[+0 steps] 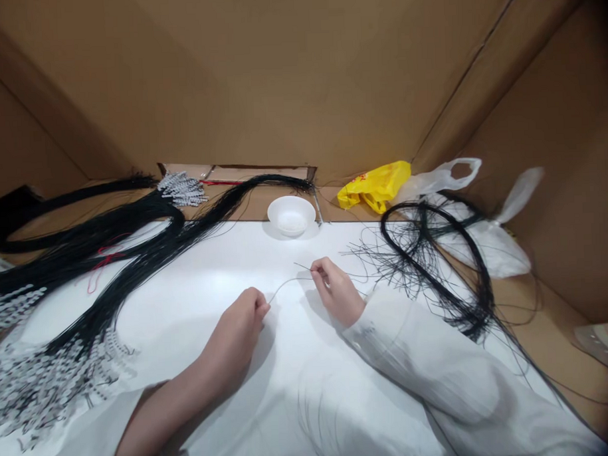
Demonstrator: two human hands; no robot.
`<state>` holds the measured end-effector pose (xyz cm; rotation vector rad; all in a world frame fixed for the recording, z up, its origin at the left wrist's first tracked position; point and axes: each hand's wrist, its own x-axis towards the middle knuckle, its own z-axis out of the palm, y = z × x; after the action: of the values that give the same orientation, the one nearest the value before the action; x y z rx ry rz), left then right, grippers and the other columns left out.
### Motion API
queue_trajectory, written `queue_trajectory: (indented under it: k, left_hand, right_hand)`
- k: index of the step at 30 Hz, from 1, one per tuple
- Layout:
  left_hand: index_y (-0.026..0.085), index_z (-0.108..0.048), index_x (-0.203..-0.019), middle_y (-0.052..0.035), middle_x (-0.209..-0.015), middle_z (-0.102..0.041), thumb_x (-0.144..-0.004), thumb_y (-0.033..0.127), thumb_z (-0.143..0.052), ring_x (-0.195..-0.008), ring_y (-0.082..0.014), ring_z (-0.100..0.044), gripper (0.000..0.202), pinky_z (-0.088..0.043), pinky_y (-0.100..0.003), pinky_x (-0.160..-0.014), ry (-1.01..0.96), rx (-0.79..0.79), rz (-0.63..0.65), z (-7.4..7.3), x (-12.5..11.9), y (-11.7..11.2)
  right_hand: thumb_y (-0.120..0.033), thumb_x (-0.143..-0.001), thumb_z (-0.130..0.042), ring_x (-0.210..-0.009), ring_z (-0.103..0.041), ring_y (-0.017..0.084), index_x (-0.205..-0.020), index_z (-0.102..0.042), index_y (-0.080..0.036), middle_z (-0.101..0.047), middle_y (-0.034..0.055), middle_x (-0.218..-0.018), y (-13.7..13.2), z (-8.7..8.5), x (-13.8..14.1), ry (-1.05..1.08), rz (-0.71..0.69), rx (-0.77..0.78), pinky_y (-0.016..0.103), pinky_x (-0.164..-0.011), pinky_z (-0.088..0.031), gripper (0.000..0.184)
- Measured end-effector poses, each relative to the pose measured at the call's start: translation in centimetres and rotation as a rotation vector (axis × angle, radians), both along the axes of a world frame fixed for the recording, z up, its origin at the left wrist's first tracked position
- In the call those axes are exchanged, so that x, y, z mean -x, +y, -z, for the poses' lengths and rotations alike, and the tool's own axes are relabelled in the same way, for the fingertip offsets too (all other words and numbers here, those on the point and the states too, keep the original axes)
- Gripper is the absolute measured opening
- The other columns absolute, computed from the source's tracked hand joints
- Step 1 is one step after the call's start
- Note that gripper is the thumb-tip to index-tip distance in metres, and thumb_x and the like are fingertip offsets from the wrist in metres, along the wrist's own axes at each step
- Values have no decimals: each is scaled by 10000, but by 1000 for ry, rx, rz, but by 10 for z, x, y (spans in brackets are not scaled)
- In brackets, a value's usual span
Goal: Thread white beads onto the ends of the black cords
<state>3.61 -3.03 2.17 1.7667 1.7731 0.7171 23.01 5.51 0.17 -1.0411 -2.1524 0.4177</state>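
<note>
My left hand rests on the white table sheet, its fingers pinched on one end of a thin cord. My right hand, in a white sleeve, pinches the other end of the same cord close by. The cord arches between the two hands just above the sheet. A small white bowl stands beyond the hands at the sheet's far edge.
Thick bundles of black cords with silver chain ends spread over the left. A looped bundle of black cords lies on the right. A yellow bag and white plastic bags sit at back right. Cardboard walls enclose the space.
</note>
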Motion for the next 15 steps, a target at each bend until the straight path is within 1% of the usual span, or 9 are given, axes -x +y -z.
queue_trajectory:
  k: [3, 5, 7, 10, 13, 15]
  left_hand:
    - [195, -480, -816, 28, -634, -458, -841, 342, -411, -547, -115, -414, 165, -340, -232, -510, -356, 73, -68, -5, 5, 6]
    - [183, -526, -897, 33, -627, -465, -811, 351, -472, -519, -99, -416, 196, -331, -216, -486, -501, 141, -87, -8, 7, 11]
    - [168, -560, -914, 31, -607, -463, -794, 358, -500, -491, -91, -413, 233, -322, -211, -463, -583, 218, -88, -9, 8, 14]
    - [153, -571, -809, 12, -610, -480, -784, 363, -517, -520, -98, -448, 218, -362, -218, -490, -696, 261, -75, -11, 5, 14]
    - [148, -559, -747, -27, -709, -550, -777, 344, -535, -615, -114, -509, 200, -428, -240, -593, -799, 232, -75, -14, 2, 13]
    - [149, -560, -730, -44, -779, -583, -782, 330, -532, -652, -118, -531, 191, -442, -250, -630, -822, 213, -72, -16, 0, 11]
  right_hand:
    - [-166, -883, -381, -708, -497, 143, -855, -453, -177, -536, 35, -761, -6, -6, 0, 32, -17, -96, 274, -695, -400, 78]
    - [-139, -870, -400, -767, -510, 157, -867, -483, -170, -570, 53, -802, -11, -8, 2, -16, -51, -201, 299, -738, -393, 88]
    - [-109, -861, -398, -835, -514, 172, -882, -515, -167, -597, 78, -882, -15, -8, 4, -104, -106, -313, 319, -763, -387, 133]
    - [-74, -857, -372, -866, -507, 182, -876, -553, -167, -597, 104, -936, -19, -8, 6, -236, -156, -471, 334, -769, -386, 205]
    - [-54, -861, -353, -788, -505, 175, -877, -567, -166, -586, 99, -850, -22, -9, 8, -292, -174, -562, 329, -736, -395, 242]
    - [-46, -864, -335, -700, -496, 163, -875, -570, -164, -576, 87, -786, -24, -10, 9, -331, -189, -594, 312, -665, -399, 262]
